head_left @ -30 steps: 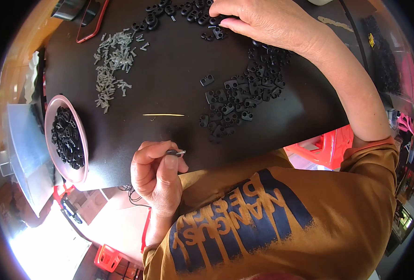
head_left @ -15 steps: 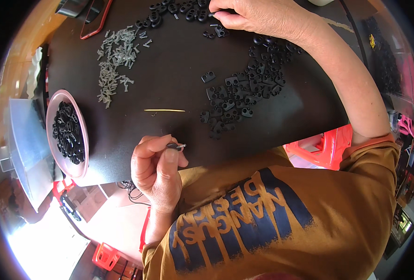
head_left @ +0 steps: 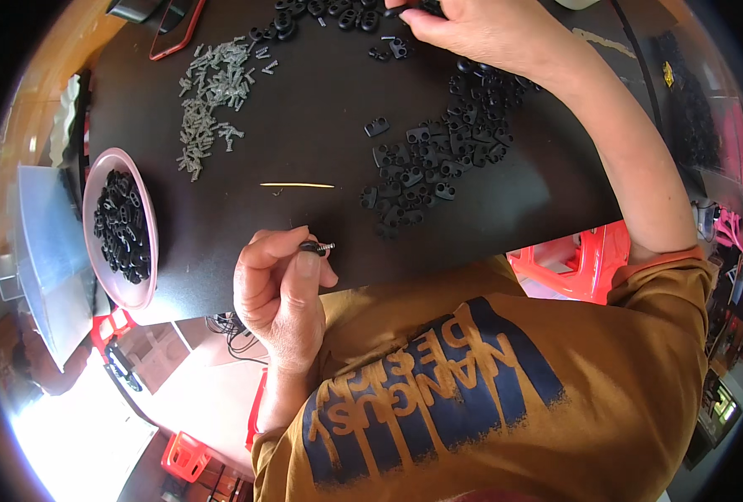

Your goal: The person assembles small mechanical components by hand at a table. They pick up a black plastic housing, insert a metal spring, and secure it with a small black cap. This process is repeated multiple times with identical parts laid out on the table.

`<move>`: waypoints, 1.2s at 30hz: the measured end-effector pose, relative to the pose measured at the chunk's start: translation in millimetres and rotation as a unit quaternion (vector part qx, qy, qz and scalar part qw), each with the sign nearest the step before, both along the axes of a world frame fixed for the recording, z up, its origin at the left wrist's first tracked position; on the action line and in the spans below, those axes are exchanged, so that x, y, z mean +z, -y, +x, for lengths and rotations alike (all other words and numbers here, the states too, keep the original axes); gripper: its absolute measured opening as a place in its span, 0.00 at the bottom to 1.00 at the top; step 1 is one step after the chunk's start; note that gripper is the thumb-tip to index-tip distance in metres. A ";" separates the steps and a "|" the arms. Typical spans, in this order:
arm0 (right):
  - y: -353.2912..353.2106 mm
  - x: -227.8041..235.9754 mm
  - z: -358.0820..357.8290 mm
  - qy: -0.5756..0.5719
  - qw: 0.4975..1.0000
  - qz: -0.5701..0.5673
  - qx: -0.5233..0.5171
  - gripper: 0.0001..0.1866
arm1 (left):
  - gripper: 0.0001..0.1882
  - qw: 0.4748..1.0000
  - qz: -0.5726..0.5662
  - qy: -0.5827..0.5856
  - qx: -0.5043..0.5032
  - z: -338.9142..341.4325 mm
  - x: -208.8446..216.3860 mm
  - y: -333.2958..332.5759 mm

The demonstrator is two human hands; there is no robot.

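Both hands pinch: the left hand [head_left: 277,289] a spring-tipped black part [head_left: 311,246], the right hand [head_left: 482,30] a dark piece [head_left: 395,12].

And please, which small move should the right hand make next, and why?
Probably the right hand should bring one of the rounded black pieces toward the left hand: the right is among those pieces, while the left pinches a small black part with a spring sticking out, its end uncovered.

Red-edged phone [head_left: 184,36], far L; red plas. stool [head_left: 593,261], R side.
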State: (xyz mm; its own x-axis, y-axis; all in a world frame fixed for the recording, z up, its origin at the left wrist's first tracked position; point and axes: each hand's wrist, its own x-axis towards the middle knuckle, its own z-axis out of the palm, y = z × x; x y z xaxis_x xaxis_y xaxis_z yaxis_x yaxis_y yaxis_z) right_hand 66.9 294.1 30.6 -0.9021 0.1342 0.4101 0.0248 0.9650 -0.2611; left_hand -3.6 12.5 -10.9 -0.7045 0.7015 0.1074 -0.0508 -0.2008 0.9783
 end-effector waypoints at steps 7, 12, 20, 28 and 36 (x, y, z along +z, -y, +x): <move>59.8 28.0 28.4 0.030 0.854 -0.518 -0.041 0.04 | 0.08 0.996 0.022 0.087 -0.003 -4.5 1.9 0.1; 107.3 16.7 45.2 0.008 0.751 -0.660 -0.013 0.07 | 0.08 0.977 0.058 0.186 -0.090 6.4 27.7 -9.8; 148.0 -2.9 42.0 -0.017 0.796 -0.604 0.031 0.11 | 0.12 0.981 0.063 0.159 -0.094 5.7 38.9 -11.5; 160.8 -10.9 38.0 -0.056 0.797 -0.601 0.040 0.13 | 0.13 0.966 0.110 0.223 -0.066 2.1 30.0 -7.4; 165.9 0.8 32.4 -0.074 0.642 -0.763 -0.013 0.13 | 0.13 0.975 0.092 0.199 -0.044 3.7 29.5 1.8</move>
State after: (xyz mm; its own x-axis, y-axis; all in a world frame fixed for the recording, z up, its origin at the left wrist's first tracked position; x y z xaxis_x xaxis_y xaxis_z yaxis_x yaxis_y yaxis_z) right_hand 99.2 128.2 31.4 -0.8575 0.4959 -0.1370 -0.0976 -0.4182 -0.9031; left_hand 0.0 10.7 18.6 -0.6549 0.7551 -0.0321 -0.4438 -0.3497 0.8251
